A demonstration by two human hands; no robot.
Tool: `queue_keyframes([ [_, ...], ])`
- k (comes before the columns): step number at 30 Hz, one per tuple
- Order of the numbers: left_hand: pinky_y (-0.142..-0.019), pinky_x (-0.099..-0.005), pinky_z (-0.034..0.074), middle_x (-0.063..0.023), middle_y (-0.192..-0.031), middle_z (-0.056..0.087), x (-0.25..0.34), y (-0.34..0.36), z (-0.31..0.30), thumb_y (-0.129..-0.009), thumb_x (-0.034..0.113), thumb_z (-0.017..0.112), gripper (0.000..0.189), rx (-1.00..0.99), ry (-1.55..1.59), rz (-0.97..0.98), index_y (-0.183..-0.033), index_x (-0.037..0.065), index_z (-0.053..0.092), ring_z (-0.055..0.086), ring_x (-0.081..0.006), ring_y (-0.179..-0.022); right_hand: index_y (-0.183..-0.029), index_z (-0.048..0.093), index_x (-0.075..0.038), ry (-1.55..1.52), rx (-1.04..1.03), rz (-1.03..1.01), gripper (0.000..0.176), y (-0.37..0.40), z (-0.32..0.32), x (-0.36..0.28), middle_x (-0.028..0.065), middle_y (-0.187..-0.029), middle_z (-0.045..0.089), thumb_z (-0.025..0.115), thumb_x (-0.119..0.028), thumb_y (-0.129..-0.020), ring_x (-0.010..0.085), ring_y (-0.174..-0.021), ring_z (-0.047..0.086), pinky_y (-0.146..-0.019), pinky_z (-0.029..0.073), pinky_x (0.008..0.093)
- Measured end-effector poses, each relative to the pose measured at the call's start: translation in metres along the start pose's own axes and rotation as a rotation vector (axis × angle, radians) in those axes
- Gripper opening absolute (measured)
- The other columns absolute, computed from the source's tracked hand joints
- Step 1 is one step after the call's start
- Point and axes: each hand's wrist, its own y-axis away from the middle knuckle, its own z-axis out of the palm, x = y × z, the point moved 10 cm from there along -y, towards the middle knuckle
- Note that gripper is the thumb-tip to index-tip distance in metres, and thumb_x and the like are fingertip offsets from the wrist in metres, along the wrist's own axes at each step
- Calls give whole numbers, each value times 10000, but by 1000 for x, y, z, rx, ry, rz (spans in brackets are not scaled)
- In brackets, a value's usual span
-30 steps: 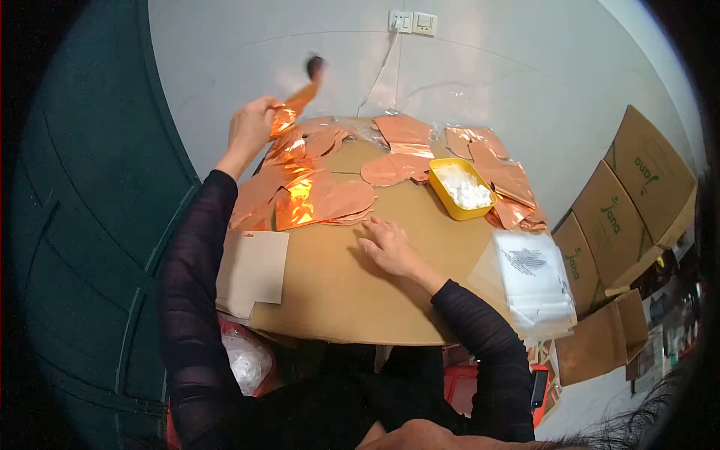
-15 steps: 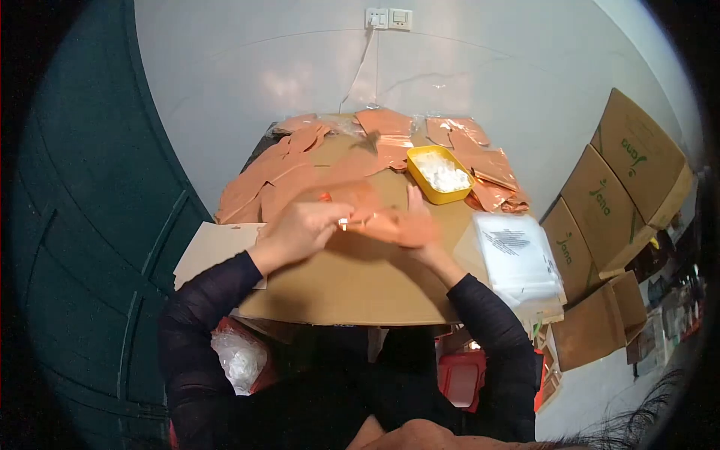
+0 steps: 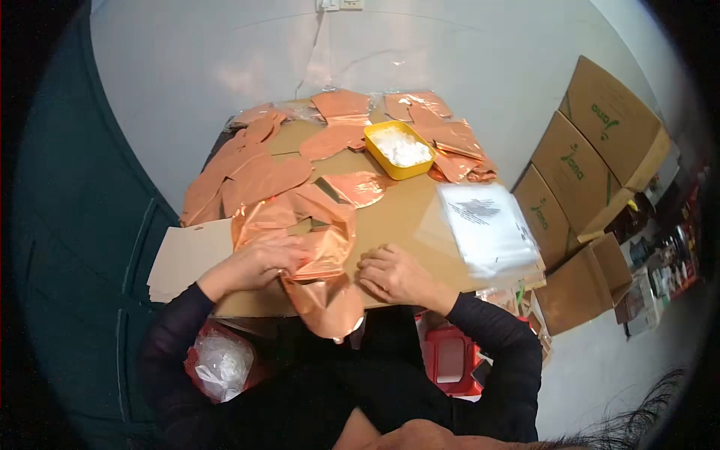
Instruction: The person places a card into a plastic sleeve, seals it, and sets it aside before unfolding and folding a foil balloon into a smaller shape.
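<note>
A shiny copper-coloured foil piece (image 3: pixel 330 244) lies in front of me, its lower end hanging over the table's front edge. My left hand (image 3: pixel 264 261) rests on the foil's left part, fingers bent and pressed together on it. To the right of the foil, my right hand (image 3: pixel 394 274) lies on the cardboard tabletop (image 3: pixel 405 217) with its fingers curled; what is under the fingertips, if anything, is hidden. More flat copper foil pieces (image 3: pixel 266 178) lie behind and to the left.
A yellow tub (image 3: pixel 400 171) of white pieces stands toward the back. Clear plastic bags (image 3: pixel 487 229) lie at right, a pale card (image 3: pixel 191 259) at left. Cardboard boxes (image 3: pixel 577 161) stand right of the table. Below are a bag-lined bin (image 3: pixel 223 364) and a red container (image 3: pixel 451 360).
The foil piece, held up between both hands before, is now down on the table and over its front edge. Both hands have lowered toward me, and the view has shifted.
</note>
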Motion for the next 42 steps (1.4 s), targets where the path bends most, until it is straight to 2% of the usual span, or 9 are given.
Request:
queue_keyframes([
  [5, -1155, -504, 266, -104, -1308, 616, -4, 20, 17, -760, -41, 643, 238, -297, 84, -188, -975, 45, 699, 390, -309, -1396, -1103, 570, 33, 291, 118, 394, 401, 31, -27, 45, 215, -1142, 574, 639, -288, -873, 372, -1099, 532, -883, 439, 444],
  [6, -1166, -475, 244, -133, -1402, 533, -5, 24, 21, -758, -12, 658, 435, -377, 87, -251, -1185, 73, 658, 326, -316, -1427, -1137, 534, 95, 374, 80, 429, 535, 38, -28, 52, 279, -1156, 531, 632, -359, -871, 421, -1109, 500, -914, 428, 457],
  [10, -1144, -369, 285, -186, -1469, 429, -18, 28, 26, -846, 71, 611, 586, -374, 405, -469, -1410, 43, 454, 379, -330, -1377, -1204, 487, 104, 476, -94, 605, 621, 69, -30, 76, 274, -1180, 511, 599, -418, -888, 429, -1143, 474, -974, 391, 493],
  [13, -1131, -378, 305, -229, -1440, 437, -20, 7, 23, -860, 175, 640, 575, -326, 98, -602, -1371, -26, 465, 398, -338, -1351, -1080, 561, 110, 579, 7, 499, 636, 74, -35, 69, 249, -1069, 551, 582, -495, -884, 385, -1036, 520, -918, 416, 454],
  [19, -1153, -468, 249, -350, -1457, 331, -34, -6, 72, -871, 404, 614, 727, -301, -178, -395, -1373, -84, 418, 283, -459, -1397, -959, 630, 45, 628, -76, 511, 574, 92, -48, 85, 187, -1002, 613, 587, -521, -869, 316, -1000, 569, -950, 414, 438],
  [27, -1186, -457, 189, -264, -1510, 328, -10, -32, 88, -870, 334, 635, 681, -291, 49, -96, -1395, -42, 420, 234, -388, -1449, -852, 644, -20, 454, -63, 609, 417, 133, -75, 107, 142, -957, 663, 624, -436, -866, 299, -935, 620, -887, 442, 438],
  [30, -1182, -466, 199, -244, -1498, 362, -9, -48, 90, -880, 253, 623, 577, -309, 158, -43, -1356, -37, 473, 242, -369, -1451, -881, 631, -12, 566, -76, 761, 382, 152, -87, 128, 177, -1002, 665, 653, -393, -857, 339, -987, 620, -883, 446, 447],
  [34, -1174, -452, 220, -214, -1471, 410, -19, -58, 93, -917, 236, 566, 508, -295, 259, -37, -1376, 32, 491, 301, -329, -1427, -1073, 602, 12, 535, 98, 562, 423, 118, -87, 101, 219, -1132, 631, 667, -348, -859, 374, -1164, 554, -971, 421, 464],
  [42, -1085, -514, 317, -374, -1367, 418, -8, -31, 86, -888, 467, 581, 779, -175, -455, -565, -1287, -184, 427, 368, -515, -1308, -1291, 532, -95, 296, -194, 261, 490, 61, -17, 49, 210, -1335, 509, 507, -439, -944, 419, -1251, 468, -1007, 401, 478],
])
